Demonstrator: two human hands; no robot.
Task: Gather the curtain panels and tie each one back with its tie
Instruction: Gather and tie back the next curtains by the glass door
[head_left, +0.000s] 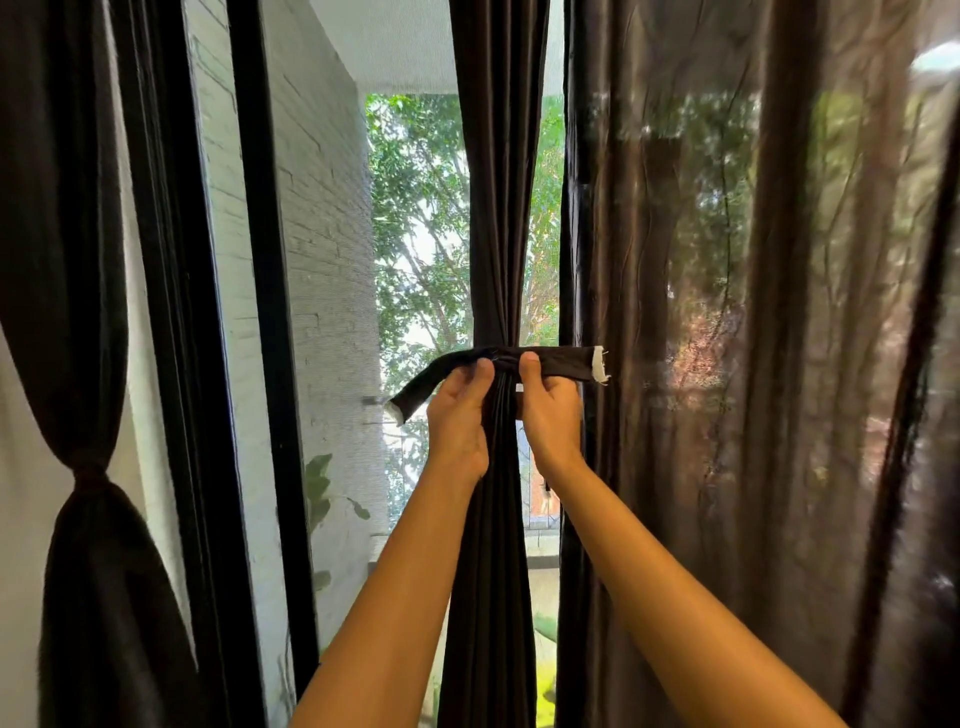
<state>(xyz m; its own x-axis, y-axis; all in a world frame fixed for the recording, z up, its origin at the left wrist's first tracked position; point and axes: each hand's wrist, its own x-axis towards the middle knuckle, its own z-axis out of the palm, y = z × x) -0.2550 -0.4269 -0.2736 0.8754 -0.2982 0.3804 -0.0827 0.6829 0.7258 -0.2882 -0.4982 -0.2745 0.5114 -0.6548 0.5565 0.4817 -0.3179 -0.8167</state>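
Note:
A dark brown curtain panel (496, 208) hangs gathered into a narrow column in front of the window. A dark fabric tie (563, 361) with white ends is wrapped round it at mid height. My left hand (460, 410) pinches the tie's left part, whose loose end droops down to the left. My right hand (548, 410) pinches the right part, whose end sticks out sideways. Both thumbs press on the tie at the panel's front. At the far left hangs another dark panel (88, 364), cinched at its waist.
A wide dark panel (753, 364) hangs loose on the right, with light showing through it. Black window frames (260, 312) stand to the left of the gathered panel. Beyond the glass are a white brick wall (322, 260) and green trees.

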